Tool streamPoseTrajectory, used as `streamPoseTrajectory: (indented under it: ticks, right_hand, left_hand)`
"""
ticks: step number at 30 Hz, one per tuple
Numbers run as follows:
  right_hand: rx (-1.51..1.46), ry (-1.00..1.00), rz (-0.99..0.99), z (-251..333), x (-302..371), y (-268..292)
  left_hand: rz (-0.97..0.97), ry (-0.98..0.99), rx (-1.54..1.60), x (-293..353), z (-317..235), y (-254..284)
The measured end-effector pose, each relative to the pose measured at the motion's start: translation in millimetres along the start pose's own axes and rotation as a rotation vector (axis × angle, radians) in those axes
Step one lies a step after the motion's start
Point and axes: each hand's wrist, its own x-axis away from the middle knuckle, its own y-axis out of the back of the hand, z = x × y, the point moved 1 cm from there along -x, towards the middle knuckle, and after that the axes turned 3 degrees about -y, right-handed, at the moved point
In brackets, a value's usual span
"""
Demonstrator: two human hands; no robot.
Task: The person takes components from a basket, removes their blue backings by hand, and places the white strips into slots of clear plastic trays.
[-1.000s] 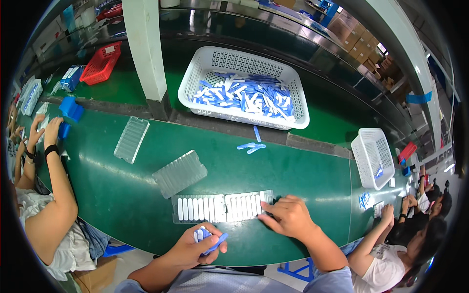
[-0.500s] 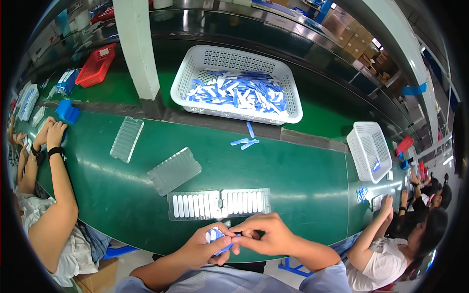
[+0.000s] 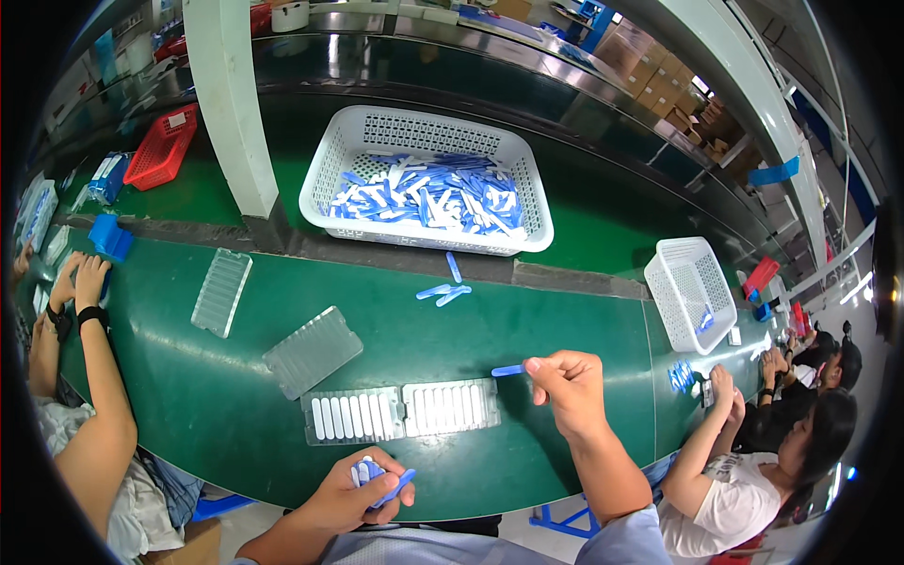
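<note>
My left hand (image 3: pixel 350 492), near the table's front edge, is closed round a bunch of small blue-and-white plastic sticks (image 3: pixel 369 471). Farther out to the right, my right hand (image 3: pixel 576 391) pinches one slim blue stick (image 3: pixel 508 371) that points leftward. It is held above the table, close to the right end of a clear plastic tray (image 3: pixel 402 422). White-topped sticks lie side by side in both halves of that tray. Behind it rests a ribbed clear tray (image 3: pixel 313 351) at a slant, with another clear tray (image 3: pixel 222 293) farther left.
A big white basket (image 3: pixel 320 212) of blue and white sticks stands at the back, with several loose sticks (image 3: pixel 444 294) before it. A white post (image 3: pixel 231 113) rises on its left. A smaller white basket (image 3: pixel 662 287) is at right. Co-workers' hands are busy on both sides.
My right hand has left the left hand and moved right and outward, a blue stick now showing in its fingers. The left hand still holds its bunch. The whole view has shifted slightly.
</note>
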Motion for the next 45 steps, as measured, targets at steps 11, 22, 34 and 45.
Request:
streamPoseTrajectory:
  ticks: [11,22,34,45]
  right_hand:
    - [1.099,0.957,0.273,-12,6,-2]
    - [1.131,0.560,0.366,-24,34,-2]
    - [1.256,0.932,0.030,-9,13,37]
    - [1.667,0.952,-0.180,60,-100,136]
  left_hand:
    - [0.004,-0.092,0.048,6,-16,2]
    - [0.009,-0.234,-0.021,13,-39,10]
    - [-0.068,-0.446,-0.517,14,-138,4]
    - [-0.018,-0.436,-0.661,-52,-178,21]
